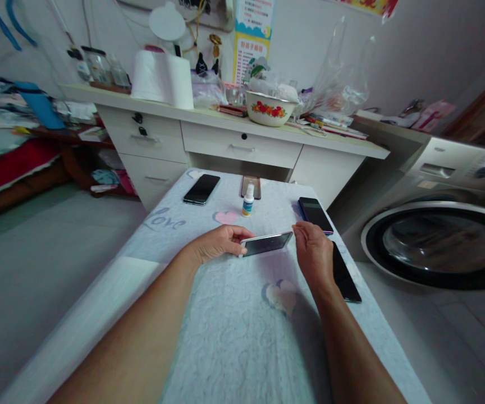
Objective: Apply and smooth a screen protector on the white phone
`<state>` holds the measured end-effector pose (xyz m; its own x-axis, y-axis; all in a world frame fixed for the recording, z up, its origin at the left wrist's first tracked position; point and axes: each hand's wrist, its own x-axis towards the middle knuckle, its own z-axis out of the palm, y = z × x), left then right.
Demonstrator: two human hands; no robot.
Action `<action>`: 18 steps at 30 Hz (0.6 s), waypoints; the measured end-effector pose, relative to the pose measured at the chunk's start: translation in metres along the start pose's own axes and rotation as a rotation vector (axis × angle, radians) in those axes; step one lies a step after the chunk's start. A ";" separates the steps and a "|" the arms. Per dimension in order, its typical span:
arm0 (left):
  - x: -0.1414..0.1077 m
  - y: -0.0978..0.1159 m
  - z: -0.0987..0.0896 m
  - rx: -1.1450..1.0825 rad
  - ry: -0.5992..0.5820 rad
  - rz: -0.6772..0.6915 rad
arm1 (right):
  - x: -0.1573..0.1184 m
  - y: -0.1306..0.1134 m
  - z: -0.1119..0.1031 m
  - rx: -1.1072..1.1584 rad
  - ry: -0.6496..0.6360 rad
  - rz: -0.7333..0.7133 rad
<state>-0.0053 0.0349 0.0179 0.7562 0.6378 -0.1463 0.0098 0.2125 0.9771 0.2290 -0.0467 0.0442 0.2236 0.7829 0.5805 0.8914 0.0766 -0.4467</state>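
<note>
A smartphone with a white edge is tilted above the table, its dark screen partly facing me. My left hand grips its left end between thumb and fingers. At its right end is my right hand, closed with fingertips pinched beside the phone's upper corner; whether they touch it or hold something small, I cannot make out. Beyond the phone stands a small white spray bottle with a blue and yellow label. Behind that lies a brownish phone case.
Black phones lie on the cloth-covered table: one at far left, one at far right, and one beside my right wrist. A white desk holding a floral bowl stands behind. A washing machine is at right.
</note>
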 end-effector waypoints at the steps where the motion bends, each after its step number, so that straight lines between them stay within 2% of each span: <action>1: 0.000 0.000 0.000 -0.002 -0.001 0.001 | 0.000 -0.001 0.000 0.019 0.014 0.010; 13: 0.000 0.000 -0.001 0.008 -0.018 0.007 | -0.007 -0.018 0.006 0.023 -0.068 -0.092; 18: 0.000 0.000 -0.001 -0.002 -0.003 0.016 | -0.009 -0.024 0.011 0.060 -0.052 -0.048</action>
<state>-0.0055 0.0355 0.0176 0.7585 0.6386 -0.1301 -0.0039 0.2040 0.9790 0.2011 -0.0492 0.0422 0.1590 0.8085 0.5666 0.8751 0.1503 -0.4601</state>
